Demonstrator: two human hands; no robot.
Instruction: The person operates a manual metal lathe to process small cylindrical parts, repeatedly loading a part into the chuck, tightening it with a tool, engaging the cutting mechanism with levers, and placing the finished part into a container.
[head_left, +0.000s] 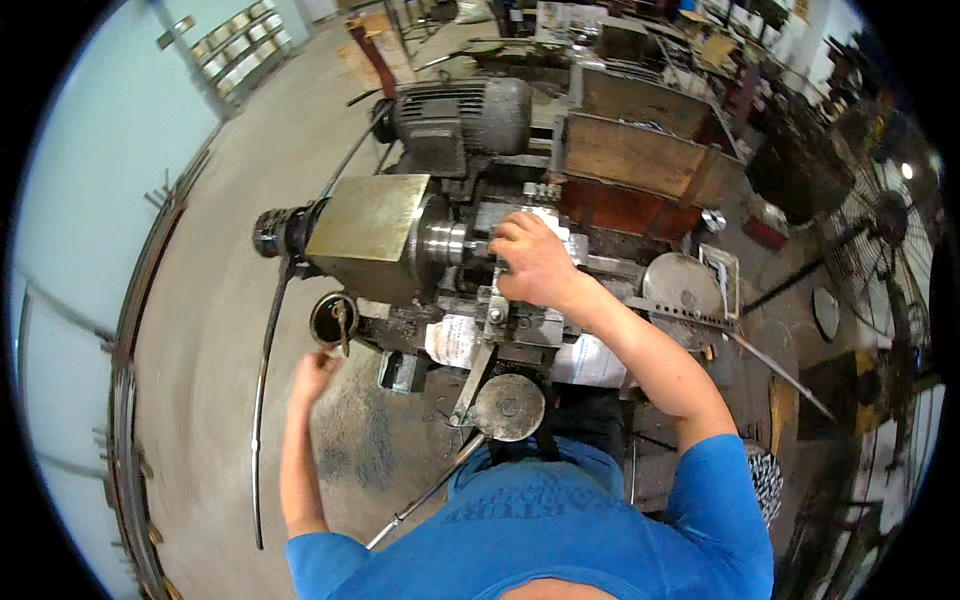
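My right hand (533,262) is over the middle of a lathe-like machine, its fingers curled down at the shiny metal spindle end (440,243). Whatever lies under those fingers is hidden. Below the wrist are a metal slide with a bolt (496,314) and a flat lever bar (474,382). My left hand (317,376) is low at the left, just under a round dark pot (319,322). A brownish stick-like thing (343,320) stands in the pot, close to the fingertips. Those fingers look bent but blurred, and whether they touch the stick is unclear.
A brass-coloured plate (370,216) covers the headstock; a motor (460,118) sits behind it. Wooden-sided bins (635,155) stand at the back right. A round metal disc (509,407) is near my body. A long rod (266,400) extends at left, a large fan (885,215) at right.
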